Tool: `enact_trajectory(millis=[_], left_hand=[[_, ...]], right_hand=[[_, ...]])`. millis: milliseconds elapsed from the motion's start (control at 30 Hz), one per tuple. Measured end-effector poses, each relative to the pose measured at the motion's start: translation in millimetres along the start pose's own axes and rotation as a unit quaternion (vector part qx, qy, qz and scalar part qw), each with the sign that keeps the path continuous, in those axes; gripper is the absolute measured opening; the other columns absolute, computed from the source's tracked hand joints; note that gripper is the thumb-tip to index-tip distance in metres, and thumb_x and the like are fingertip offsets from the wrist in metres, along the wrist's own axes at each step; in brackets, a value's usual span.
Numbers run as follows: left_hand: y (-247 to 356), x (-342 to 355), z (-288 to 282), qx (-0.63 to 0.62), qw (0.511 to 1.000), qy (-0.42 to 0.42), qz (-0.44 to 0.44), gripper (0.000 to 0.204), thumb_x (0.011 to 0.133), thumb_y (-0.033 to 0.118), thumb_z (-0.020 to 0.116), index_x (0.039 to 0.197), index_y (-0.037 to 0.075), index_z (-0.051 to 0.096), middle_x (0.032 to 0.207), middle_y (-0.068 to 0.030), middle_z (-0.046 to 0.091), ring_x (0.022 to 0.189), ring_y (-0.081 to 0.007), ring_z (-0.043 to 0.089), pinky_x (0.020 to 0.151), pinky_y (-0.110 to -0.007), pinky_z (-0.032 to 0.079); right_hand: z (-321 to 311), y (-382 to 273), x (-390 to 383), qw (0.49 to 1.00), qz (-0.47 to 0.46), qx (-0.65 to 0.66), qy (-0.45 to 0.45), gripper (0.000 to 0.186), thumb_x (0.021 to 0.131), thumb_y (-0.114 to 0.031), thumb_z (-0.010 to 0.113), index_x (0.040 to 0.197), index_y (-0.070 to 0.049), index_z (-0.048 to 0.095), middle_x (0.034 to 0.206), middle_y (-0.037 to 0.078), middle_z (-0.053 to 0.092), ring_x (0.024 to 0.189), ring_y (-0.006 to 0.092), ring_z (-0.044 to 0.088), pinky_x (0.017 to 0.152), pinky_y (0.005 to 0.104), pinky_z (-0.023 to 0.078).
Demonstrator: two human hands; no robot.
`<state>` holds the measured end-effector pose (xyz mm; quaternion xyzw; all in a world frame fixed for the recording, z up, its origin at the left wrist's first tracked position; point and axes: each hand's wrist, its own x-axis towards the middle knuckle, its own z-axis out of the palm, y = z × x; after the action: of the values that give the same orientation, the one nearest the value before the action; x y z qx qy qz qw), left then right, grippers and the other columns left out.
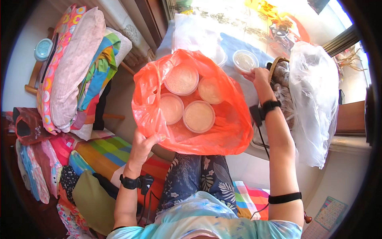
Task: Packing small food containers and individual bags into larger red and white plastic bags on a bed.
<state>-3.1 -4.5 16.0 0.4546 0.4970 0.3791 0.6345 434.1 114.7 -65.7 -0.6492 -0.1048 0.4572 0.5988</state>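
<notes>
A red plastic bag [223,135] is open in front of me, with several round lidded tubs of pale contents [199,116] lying inside. My left hand [144,144] is closed on the bag's near left rim. To the bag's upper right, my right hand [258,77] grips a separate round clear tub [245,59] by its lower edge, fingers pinched on it. Beside that hand are a wicker basket [278,63] with bagged items and a large white plastic bag [314,99]. More clear lids or tubs [218,59] show partly behind the red bag.
A chair piled with pillows and clothes [75,67] stands left, above a heap of colourful clothing [87,195]. The cloth-covered table [236,42] reaches back toward a bright window. A striped cloth [99,149] lies behind my left arm; a dark cord hangs beside my right wrist.
</notes>
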Motion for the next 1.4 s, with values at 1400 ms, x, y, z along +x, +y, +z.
enact_trajectory(millis=[1400], left_hand=[[26.4, 57.6, -111.5, 0.197, 0.971, -0.022, 0.136, 0.069, 0.081, 0.044, 0.074, 0.127, -0.002, 0.050, 0.103, -0.0048, 0.060, 0.090, -0.0108, 0.059, 0.078, -0.028, 0.050]], right_hand=[[7.7, 59.6, -160.2, 0.983, -0.012, -0.110, -0.148, 0.023, 0.092, -0.018, 0.056, 0.097, 0.005, 0.057, 0.077, 0.016, 0.064, 0.062, 0.0245, 0.068, 0.052, 0.0282, 0.052]])
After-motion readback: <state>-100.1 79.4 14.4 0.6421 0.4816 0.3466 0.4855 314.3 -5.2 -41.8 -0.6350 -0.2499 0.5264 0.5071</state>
